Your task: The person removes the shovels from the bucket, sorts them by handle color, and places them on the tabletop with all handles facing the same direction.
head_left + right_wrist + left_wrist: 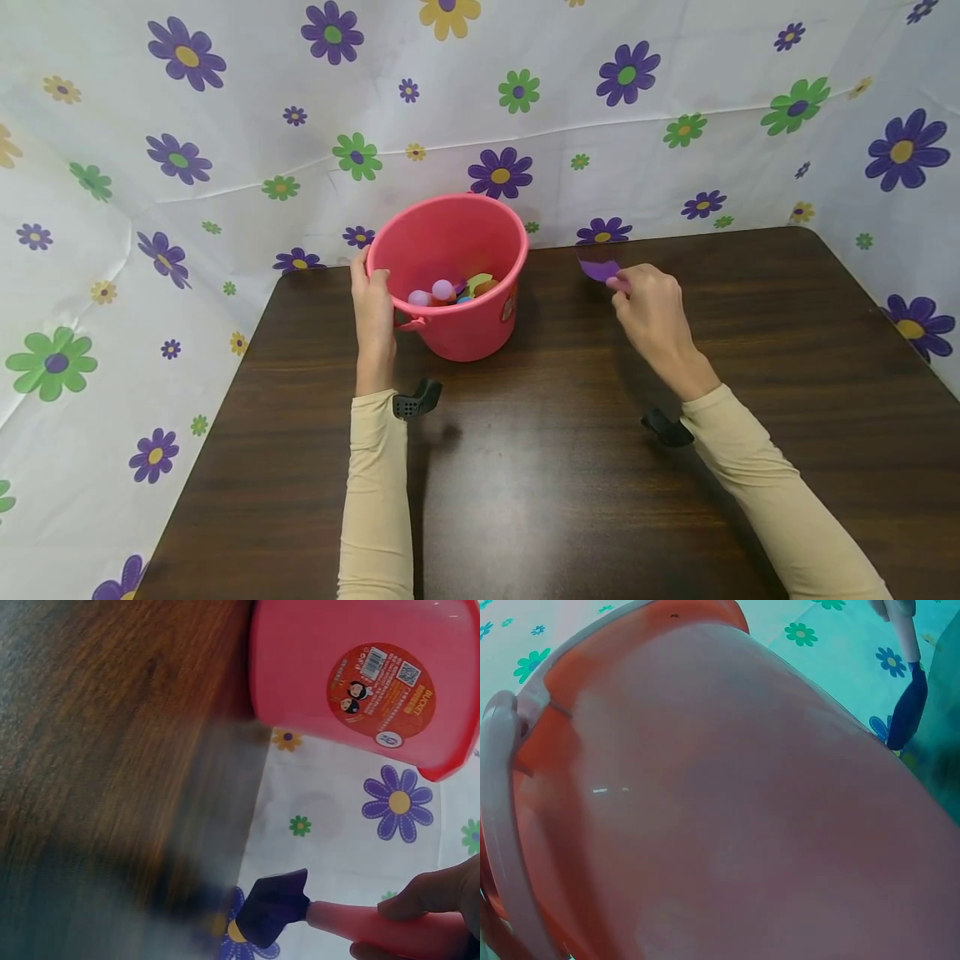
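Note:
A pink bucket (468, 340) stands at the back of the dark table, with several small toy pieces inside, among them pale purple balls (443, 290) and a yellow-green piece (478, 284). My left hand (374, 321) grips its left rim, thumb over the edge near the handle joint. To the right of the bucket, my right hand (657, 315) holds a toy shovel (274, 907) above the table by its pink handle (382, 924). The shovel's purple blade (598, 270) points left and away from me. In the left wrist view the bucket wall (727, 787) hides my left hand's fingers.
The dark wooden table (525, 467) reaches a white flowered sheet (450, 92) that hangs behind it and along its sides. A round orange label (381, 696) is on the bucket's outer wall. A dark wrist camera (417, 400) sits on the left wrist, another (667, 428) on the right.

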Motion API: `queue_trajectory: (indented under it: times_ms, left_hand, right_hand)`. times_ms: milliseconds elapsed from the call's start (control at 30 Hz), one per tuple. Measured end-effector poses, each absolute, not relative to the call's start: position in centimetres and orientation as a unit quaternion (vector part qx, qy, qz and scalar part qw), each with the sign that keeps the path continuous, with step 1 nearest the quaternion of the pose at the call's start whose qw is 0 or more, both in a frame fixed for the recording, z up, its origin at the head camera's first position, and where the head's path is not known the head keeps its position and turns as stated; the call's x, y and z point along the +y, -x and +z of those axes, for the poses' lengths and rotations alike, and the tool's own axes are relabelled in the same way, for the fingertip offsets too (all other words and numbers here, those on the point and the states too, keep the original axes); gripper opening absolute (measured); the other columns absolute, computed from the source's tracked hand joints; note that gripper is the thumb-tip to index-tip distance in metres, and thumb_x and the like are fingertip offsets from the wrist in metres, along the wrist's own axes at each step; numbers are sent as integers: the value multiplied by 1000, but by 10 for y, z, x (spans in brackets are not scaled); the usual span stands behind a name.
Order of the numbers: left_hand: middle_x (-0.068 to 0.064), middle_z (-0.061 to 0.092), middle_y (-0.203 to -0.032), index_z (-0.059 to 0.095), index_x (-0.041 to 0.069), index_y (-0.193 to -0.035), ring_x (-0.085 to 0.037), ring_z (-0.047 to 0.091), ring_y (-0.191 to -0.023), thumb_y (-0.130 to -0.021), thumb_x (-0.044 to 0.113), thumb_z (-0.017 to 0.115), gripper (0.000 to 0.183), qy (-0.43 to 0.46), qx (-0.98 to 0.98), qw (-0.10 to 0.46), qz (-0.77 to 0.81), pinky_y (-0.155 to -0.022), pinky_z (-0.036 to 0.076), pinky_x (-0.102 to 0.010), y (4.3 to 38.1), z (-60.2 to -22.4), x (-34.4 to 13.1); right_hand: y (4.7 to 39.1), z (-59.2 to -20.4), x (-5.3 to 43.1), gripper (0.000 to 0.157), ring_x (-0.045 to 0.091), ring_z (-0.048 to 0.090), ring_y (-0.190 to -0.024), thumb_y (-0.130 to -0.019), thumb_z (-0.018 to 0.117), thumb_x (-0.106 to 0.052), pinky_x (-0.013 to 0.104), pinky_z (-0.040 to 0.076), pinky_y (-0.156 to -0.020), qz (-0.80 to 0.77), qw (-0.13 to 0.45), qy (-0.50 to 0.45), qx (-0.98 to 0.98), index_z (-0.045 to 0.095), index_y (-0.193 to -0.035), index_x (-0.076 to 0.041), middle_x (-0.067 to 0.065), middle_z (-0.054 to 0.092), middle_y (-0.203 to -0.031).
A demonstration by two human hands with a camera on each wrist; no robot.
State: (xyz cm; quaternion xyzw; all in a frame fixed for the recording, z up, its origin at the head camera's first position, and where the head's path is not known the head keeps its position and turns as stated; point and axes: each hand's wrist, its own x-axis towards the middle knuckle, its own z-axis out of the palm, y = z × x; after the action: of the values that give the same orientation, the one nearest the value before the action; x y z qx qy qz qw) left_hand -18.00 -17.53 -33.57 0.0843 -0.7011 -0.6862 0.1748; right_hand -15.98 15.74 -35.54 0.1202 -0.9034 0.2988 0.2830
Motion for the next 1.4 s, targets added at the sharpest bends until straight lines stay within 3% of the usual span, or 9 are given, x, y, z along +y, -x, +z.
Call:
queue_trajectory:
  times_ms: [667, 833, 1000, 1233, 1400]
  left_hand:
    - [-8, 44, -156, 35, 8, -157, -25, 46, -137, -102, 8, 47, 56, -89, -703, 160, -688, -113, 45, -41, 184, -331, -171]
    - [-7, 46, -152, 38, 8, -155, -24, 46, -134, -101, 7, 47, 54, -100, -687, 182, -696, -111, 45, -39, 181, -329, -179]
    - [-6, 46, -152, 39, 8, -154, -23, 46, -134, -101, 8, 47, 54, -109, -688, 185, -693, -111, 45, -38, 176, -330, -183]
    - [-7, 46, -152, 38, 7, -155, -26, 45, -135, -101, 8, 47, 54, -96, -694, 180, -691, -112, 45, -41, 177, -332, -178]
    - [-7, 45, -154, 37, 8, -156, -25, 45, -136, -101, 7, 48, 56, -89, -693, 171, -694, -113, 45, -41, 180, -333, -173]
  right_hand:
    - [164, -359, 168, 13, 46, 68, -87, -86, 66, 13, 57, 59, -82, 291, 220, -101, -926, 72, -97, 19, 33, 70, -96]
    - [171, -355, 159, 11, 40, 65, -78, -86, 63, 13, 52, 60, -74, 279, 209, -122, -929, 72, -91, 18, 30, 69, -88]
    - [173, -356, 155, 11, 29, 53, -68, -87, 62, 13, 42, 50, -61, 272, 186, -121, -936, 72, -85, 16, 24, 66, -79]
    - [170, -362, 160, 21, 22, 43, -56, -90, 63, 8, 33, 35, -51, 284, 146, -92, -943, 67, -70, 8, 9, 48, -59]
    - [165, -371, 168, 24, 23, 44, -54, -94, 65, 3, 32, 35, -49, 289, 111, -66, -949, 68, -70, 8, 8, 49, -57]
